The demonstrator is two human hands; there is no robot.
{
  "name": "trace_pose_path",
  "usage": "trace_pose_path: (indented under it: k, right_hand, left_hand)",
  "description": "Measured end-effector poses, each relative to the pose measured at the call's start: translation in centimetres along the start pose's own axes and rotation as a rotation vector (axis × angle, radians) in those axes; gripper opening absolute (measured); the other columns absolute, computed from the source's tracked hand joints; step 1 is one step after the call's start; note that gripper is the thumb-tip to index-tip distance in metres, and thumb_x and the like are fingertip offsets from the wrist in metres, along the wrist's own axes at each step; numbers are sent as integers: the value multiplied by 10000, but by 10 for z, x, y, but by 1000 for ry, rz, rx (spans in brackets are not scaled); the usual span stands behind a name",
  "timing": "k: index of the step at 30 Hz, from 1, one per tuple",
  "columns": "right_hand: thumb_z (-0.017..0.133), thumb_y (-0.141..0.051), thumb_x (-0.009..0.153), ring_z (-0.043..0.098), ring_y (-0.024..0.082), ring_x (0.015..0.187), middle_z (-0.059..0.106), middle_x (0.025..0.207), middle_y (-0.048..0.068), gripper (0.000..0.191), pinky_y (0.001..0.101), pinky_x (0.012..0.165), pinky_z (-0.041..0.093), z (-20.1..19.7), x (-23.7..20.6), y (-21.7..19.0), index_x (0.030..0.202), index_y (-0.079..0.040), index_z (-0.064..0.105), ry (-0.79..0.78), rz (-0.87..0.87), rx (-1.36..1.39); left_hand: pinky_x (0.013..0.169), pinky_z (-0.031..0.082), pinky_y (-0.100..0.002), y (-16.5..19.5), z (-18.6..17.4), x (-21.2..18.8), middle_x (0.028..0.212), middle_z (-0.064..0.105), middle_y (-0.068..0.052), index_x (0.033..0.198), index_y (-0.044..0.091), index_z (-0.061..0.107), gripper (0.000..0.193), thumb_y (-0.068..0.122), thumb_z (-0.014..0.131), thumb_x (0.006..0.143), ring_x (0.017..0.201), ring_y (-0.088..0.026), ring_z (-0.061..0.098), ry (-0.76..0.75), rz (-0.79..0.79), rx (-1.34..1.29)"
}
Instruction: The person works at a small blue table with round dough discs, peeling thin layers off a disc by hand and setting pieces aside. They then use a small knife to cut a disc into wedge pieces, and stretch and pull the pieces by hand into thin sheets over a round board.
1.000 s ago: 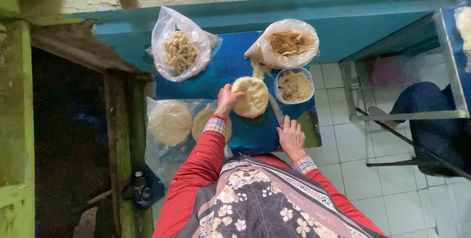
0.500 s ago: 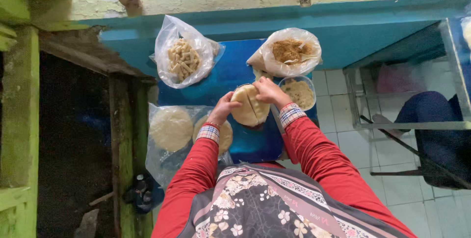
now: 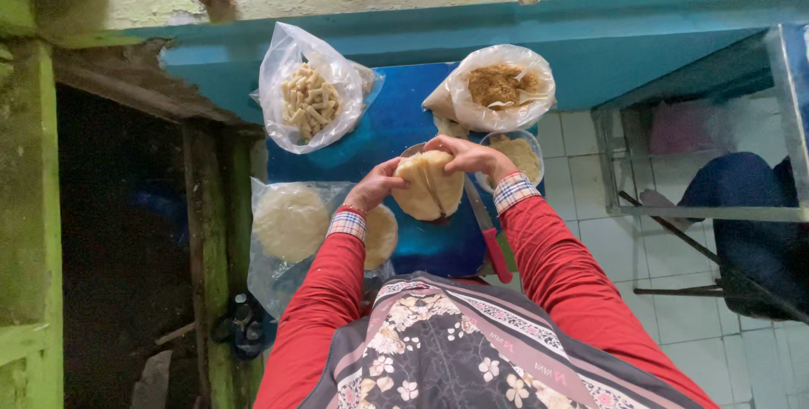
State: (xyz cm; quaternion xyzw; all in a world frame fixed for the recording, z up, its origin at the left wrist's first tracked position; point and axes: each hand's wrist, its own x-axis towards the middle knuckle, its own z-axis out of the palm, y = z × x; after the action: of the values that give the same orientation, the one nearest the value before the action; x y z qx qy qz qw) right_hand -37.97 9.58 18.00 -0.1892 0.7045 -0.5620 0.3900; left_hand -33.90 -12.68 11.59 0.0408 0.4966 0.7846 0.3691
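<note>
Both my hands hold a pale round dough wrapper (image 3: 430,186) over a blue stool top (image 3: 396,122). My left hand (image 3: 377,185) grips its left edge and my right hand (image 3: 474,156) folds its upper right edge over. The wrapper is creased down the middle. A small bowl of brown filling (image 3: 524,155) sits just right of my right hand. A knife with a red handle (image 3: 489,236) lies on the blue surface below the wrapper. A stack of round wrappers (image 3: 291,222) lies in clear plastic to the left of my left wrist.
A clear bag of pale finger-shaped rolls (image 3: 310,101) stands at the back left. A bag of brown shredded filling (image 3: 504,87) stands at the back right. A metal frame (image 3: 699,211) and tiled floor (image 3: 607,257) lie to the right, a green wooden post (image 3: 29,207) to the left.
My right hand came up from the stool's front edge to the wrapper. Both hands now fold it, and the flat disc has become creased and half closed.
</note>
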Motion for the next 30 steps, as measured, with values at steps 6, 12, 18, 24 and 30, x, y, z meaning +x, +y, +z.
trace_pose_path:
  k: [6, 12, 18, 24, 30]
  right_hand:
    - [695, -108, 715, 632, 221, 1065, 703, 1116, 108, 504, 376, 931, 510, -5, 13, 15, 1213, -56, 649, 158, 138, -152]
    - [720, -149, 875, 608, 382, 1080, 641, 1133, 178, 332, 460, 931, 509, 45, -24, 43, 1175, -33, 636, 933, -188, -825]
    - [775, -266, 775, 598, 404, 1012, 562, 1106, 185, 467, 472, 720, 548, 128, -104, 102, 1127, -59, 547, 866, 303, -982]
    - [636, -167, 912, 638, 420, 989, 583, 1139, 187, 470, 503, 779, 554, 142, -129, 143, 1361, -99, 514, 939, 248, -835]
    - [572, -167, 949, 667, 444, 833, 612, 1085, 200, 462, 515, 678, 555, 179, -130, 120, 1403, -111, 499, 939, 150, -676]
  left_hand:
    - [891, 536, -296, 7, 3, 16, 1106, 720, -57, 1223, 73, 666, 458, 255, 804, 826, 1005, -145, 669, 334, 3, 549]
    - [827, 534, -361, -1, -8, 17, 1024, 721, -113, 1132, 86, 742, 387, 311, 810, 824, 923, -218, 665, 520, 175, 997]
    - [776, 565, -373, -5, -29, 23, 997, 653, -129, 1133, 87, 746, 390, 280, 799, 797, 861, -238, 649, 517, 136, 757]
    - [824, 565, -398, -2, -30, 19, 1014, 670, -121, 1113, 114, 738, 374, 308, 759, 794, 920, -268, 660, 550, 103, 765]
    - [927, 481, -464, -2, -3, 26, 1127, 623, -131, 1079, 137, 714, 348, 413, 753, 870, 1098, -340, 567, 890, 129, 1042]
